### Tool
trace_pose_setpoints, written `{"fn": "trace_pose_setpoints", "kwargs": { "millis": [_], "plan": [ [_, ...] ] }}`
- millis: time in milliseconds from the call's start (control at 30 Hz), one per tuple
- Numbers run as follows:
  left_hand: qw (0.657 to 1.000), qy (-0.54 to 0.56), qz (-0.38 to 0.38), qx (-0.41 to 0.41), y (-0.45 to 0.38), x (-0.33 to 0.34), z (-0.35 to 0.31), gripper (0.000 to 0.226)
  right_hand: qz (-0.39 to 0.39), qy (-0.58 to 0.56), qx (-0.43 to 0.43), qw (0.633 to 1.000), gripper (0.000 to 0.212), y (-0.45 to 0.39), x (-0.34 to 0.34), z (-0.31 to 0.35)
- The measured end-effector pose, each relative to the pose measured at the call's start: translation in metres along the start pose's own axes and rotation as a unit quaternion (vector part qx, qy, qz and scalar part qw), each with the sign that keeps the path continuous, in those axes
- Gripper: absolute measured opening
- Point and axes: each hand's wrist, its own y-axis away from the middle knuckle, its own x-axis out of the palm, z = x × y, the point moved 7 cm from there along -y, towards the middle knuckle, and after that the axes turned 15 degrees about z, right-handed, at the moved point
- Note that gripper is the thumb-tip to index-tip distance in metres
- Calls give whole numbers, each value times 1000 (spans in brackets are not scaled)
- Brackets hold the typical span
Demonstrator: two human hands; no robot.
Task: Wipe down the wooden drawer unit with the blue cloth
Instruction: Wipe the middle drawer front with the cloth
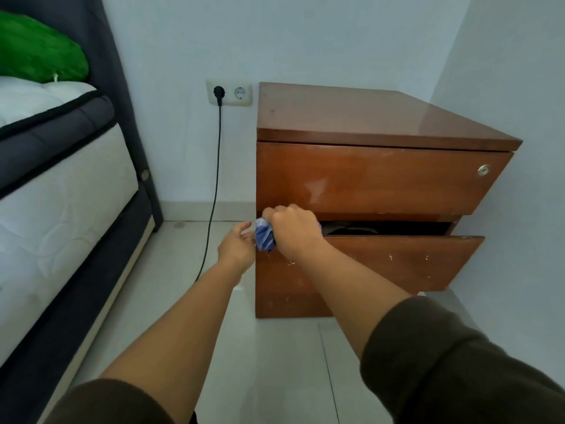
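Note:
The wooden drawer unit [382, 179] stands against the wall in the corner. Its lower drawer [397, 261] is pulled partly out, tilted, with something dark inside. My right hand [293, 229] grips a bunched blue cloth [264, 237] at the left end of that drawer's top edge. Just left of the cloth, my left hand [237, 247] hovers beside the unit's left front corner with relaxed fingers, close to the cloth; whether it touches is unclear. A round lock [483, 170] sits on the upper drawer front.
A bed with a white mattress [61, 209] and dark frame fills the left side, a green cushion [36, 50] on it. A black cable [215, 179] hangs from a wall socket [229, 92] down to the tiled floor [275, 362] between bed and unit.

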Motion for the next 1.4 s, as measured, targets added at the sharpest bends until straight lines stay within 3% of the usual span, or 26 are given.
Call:
{"fn": "trace_pose_setpoints", "kwargs": {
  "millis": [133,300,467,667,900,1133,1300,1400],
  "plan": [
    [998,-7,53,-16,-1,-2,3,56,28,-26,3,999,30,-12,22,6],
    [989,-143,24,7,0,-5,-7,41,44,-37,18,998,26,-9,24,-10],
    [957,-284,-25,53,1,10,-25,32,58,-45,51,996,33,7,29,-51],
    [911,-394,53,108,1,79,-55,33,58,-78,109,989,34,36,41,-125],
    [845,-504,150,94,-1,192,-90,45,35,-106,184,977,30,73,62,-224],
    [786,-581,168,127,1,276,-112,50,19,-149,263,953,23,109,80,-318],
    [783,-588,154,132,-5,302,-112,51,-14,-192,314,930,23,134,88,-371],
    [761,-620,129,139,-9,303,-111,56,-46,-270,343,899,24,147,97,-396]
  ]
}}
